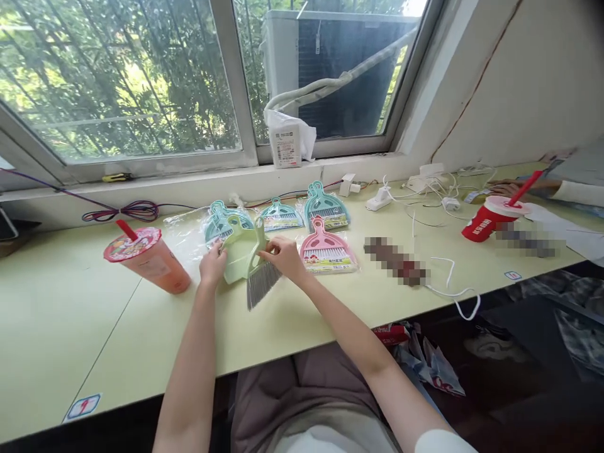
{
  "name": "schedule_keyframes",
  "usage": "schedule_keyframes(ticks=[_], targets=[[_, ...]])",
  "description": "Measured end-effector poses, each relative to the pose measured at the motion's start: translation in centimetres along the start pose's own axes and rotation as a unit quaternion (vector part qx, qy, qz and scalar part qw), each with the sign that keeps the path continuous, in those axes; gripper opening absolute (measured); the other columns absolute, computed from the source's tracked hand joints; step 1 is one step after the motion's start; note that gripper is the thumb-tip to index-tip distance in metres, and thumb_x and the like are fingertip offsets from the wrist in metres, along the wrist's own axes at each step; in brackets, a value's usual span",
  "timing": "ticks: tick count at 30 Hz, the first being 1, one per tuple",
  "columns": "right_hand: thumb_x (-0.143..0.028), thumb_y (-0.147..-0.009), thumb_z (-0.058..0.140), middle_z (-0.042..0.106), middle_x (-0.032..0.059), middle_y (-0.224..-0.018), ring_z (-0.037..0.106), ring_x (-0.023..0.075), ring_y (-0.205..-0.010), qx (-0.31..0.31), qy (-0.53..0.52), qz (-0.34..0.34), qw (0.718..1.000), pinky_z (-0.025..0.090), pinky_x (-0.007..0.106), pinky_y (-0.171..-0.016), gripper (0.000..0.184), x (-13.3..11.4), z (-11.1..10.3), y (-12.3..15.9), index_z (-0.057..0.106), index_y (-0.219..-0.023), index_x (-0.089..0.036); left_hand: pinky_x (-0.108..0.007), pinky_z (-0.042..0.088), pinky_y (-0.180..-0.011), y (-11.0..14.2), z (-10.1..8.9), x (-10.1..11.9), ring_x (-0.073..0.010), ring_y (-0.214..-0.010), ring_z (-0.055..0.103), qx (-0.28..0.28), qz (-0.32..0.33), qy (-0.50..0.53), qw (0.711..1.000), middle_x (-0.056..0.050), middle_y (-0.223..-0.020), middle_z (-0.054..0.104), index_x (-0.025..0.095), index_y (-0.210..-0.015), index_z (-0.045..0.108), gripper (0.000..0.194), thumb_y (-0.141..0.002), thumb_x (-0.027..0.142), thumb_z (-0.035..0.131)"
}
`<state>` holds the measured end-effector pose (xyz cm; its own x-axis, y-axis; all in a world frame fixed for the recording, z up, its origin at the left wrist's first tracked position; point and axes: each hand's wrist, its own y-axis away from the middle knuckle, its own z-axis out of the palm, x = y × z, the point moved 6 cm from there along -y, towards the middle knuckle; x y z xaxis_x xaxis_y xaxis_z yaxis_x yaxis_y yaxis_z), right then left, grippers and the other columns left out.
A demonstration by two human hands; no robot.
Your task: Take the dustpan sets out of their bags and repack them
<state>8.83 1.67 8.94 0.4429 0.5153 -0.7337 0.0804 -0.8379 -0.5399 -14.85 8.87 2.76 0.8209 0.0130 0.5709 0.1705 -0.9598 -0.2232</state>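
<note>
My left hand grips the left side of a small light-green dustpan, held just over the table. In my right hand is a matching light-green hand brush, its grey bristles pointing down beside the dustpan's right side. Behind the pair lie wrapped teal brush-and-dustpan sets, one at the left, one in the middle and a stack at the right. A wrapped pink set rests to the right of my right hand.
A tall pink drink cup with a red straw stands left of my left arm. A red cup, white cables and a blurred-out item are on the right. Another person's hand shows at the far right. A white box sits on the windowsill.
</note>
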Motion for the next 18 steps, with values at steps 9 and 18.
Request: schedule_keyframes(ticks=[9, 18], targets=[[-0.033, -0.089, 0.064, 0.072, 0.014, -0.096, 0.065, 0.0218, -0.093, -0.201, 0.217, 0.085, 0.951, 0.045, 0.028, -0.08, 0.025, 2.0, 4.1, 1.4, 0.073, -0.096, -0.011, -0.041, 0.045, -0.086, 1.0, 0.3, 1.1, -0.0339, -0.109, 0.061, -0.024, 0.002, -0.138, 0.99, -0.017, -0.119, 0.068, 0.02, -0.121, 0.064, 0.038, -0.094, 0.031, 0.039], [-0.027, -0.092, 0.06, 0.063, 0.0115, -0.115, 0.053, 0.0242, -0.113, -0.178, 0.329, 0.046, 0.926, 0.045, 0.035, -0.088, 0.023, 3.9, 3.7, 1.4, 0.068, -0.111, -0.017, -0.043, 0.045, -0.085, 1.0, 0.7, 1.3, -0.0353, -0.107, 0.061, -0.033, -0.006, -0.127, 0.991, -0.019, -0.115, 0.068, 0.019, -0.119, 0.062, 0.043, -0.096, 0.042, 0.033]])
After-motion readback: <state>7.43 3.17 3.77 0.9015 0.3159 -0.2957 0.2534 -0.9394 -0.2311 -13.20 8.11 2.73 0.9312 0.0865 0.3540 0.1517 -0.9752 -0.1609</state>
